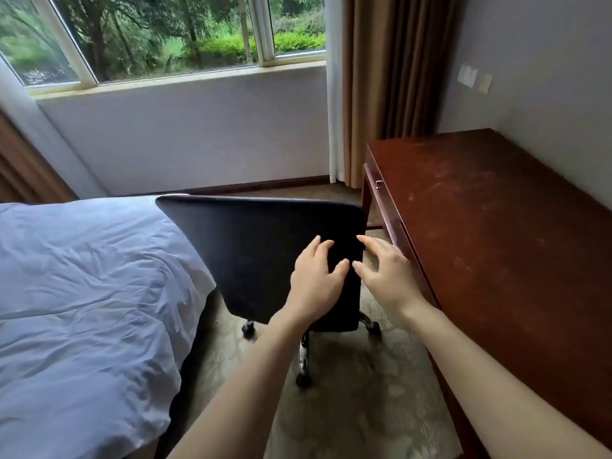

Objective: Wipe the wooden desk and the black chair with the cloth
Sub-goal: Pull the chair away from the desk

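A bed (82, 276) with a rumpled pale blue cover fills the left side of a room, below a wide window (159, 34) that looks onto green trees. Just right of the bed stands the black chair (258, 253), its broad backrest turned towards the camera and its castor base (303, 379) resting on a patterned carpet (364, 409).

The person's bare arms reach forward to the backrest. The left grip (314, 279) lies on the right part of the dark panel, released, with fingers spread and flat against the fabric. Close beside it, the right grip (385, 276) is also released, its fingers loosely extended and their tips touching the backrest's right edge; it clasps nothing.

Brown and white curtains (381, 77) hang behind in the corner. The wooden desk (496, 226) runs along the right wall, its reddish-brown surface scuffed and streaked. A small metal handle (379, 184) shows on its drawer front. The chair's upper right corner sits just beside the desk's front edge. Two small plates (467, 76) are fixed to the grey wall above.
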`<state>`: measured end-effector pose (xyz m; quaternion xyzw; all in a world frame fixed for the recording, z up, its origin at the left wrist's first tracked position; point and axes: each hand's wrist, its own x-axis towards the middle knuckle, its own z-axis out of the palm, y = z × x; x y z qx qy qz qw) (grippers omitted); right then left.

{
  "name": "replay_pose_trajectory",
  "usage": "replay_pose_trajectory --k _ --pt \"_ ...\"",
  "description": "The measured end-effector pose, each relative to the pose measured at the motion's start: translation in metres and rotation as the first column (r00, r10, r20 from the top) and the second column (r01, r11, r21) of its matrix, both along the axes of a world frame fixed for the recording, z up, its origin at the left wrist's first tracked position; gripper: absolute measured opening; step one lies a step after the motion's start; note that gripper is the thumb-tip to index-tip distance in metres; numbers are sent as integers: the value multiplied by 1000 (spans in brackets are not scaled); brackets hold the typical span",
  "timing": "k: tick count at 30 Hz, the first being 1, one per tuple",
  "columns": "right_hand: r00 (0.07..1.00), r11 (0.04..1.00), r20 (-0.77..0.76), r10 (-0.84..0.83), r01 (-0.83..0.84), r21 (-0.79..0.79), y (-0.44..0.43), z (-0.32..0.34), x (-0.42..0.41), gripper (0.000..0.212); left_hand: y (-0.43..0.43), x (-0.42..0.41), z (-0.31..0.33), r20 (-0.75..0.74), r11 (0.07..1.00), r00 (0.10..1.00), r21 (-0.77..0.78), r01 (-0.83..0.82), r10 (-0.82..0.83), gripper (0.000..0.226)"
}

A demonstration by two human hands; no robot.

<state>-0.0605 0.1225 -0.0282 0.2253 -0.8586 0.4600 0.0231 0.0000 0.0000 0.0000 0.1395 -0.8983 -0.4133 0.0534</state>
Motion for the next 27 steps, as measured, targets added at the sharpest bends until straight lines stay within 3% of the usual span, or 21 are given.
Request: replay_pose_trajectory --k 5,10,14,18,27 --pt "999 967 -49 3 9 255 -33 -4 -30 73 -20 -37 -9 -5 892 998 -448 49 -57 63" --pt "995 934 -56 -85 99 343 -67 -5 -58 82 -56 -72 -15 17 728 985 -672 138 -171 69" --pt "985 910 -17 -173 166 380 -89 -13 -63 83 -85 -89 -21 71 677 971 -706 210 -227 69" --pt "971 876 -102 -218 240 418 -93 -18 -61 82 -97 -88 -30 58 637 960 -737 226 -273 70" --pt "953 855 -193 -232 295 428 -102 -16 -49 73 -105 -76 -32 8 635 962 -749 188 -275 69"
